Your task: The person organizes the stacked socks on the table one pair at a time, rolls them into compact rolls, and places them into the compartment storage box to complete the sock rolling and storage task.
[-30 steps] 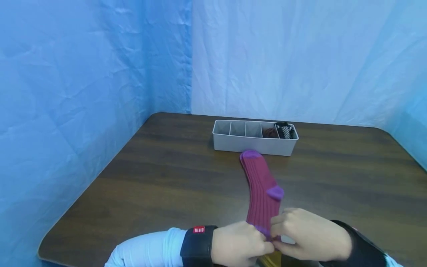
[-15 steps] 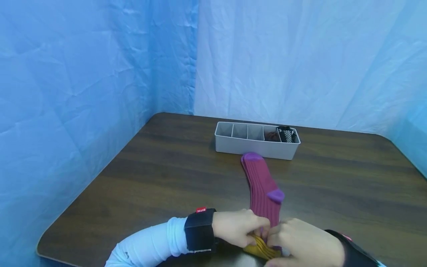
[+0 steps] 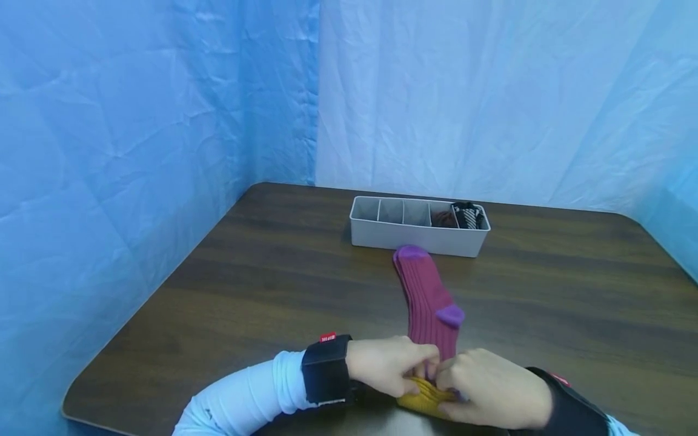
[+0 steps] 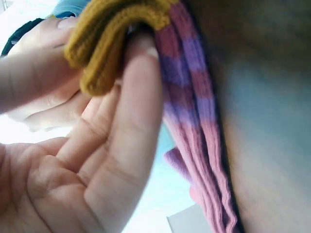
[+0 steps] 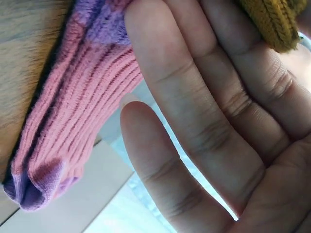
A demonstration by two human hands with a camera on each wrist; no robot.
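Note:
A pair of maroon ribbed socks [image 3: 428,297] with purple toes and heels lies stacked on the table, toes pointing away from me. The mustard cuff end [image 3: 422,401] is folded back over the purple-striped part. My left hand [image 3: 388,364] pinches the left side of this fold; in the left wrist view its fingers [image 4: 138,107] reach behind the mustard layers [image 4: 104,46]. At the right side, my right hand [image 3: 493,387] grips the cuff end, thumb nearest me. The right wrist view shows its fingers [image 5: 180,92] beside the striped leg, partly hiding the mustard cuff [image 5: 277,22].
Beyond the sock toes stands a grey divided box [image 3: 411,239]. A brown bundle [image 3: 444,219] and a black-and-white bundle [image 3: 468,215] fill its two right compartments. Dark wooden table [image 3: 245,290] surrounds the socks, with blue sheets [image 3: 163,121] hanging behind and to the left.
Both hands have shifted on the cuff end, and the mustard part, formerly nearer me and mostly hidden, is now folded away from me over the legs. The box has stayed put.

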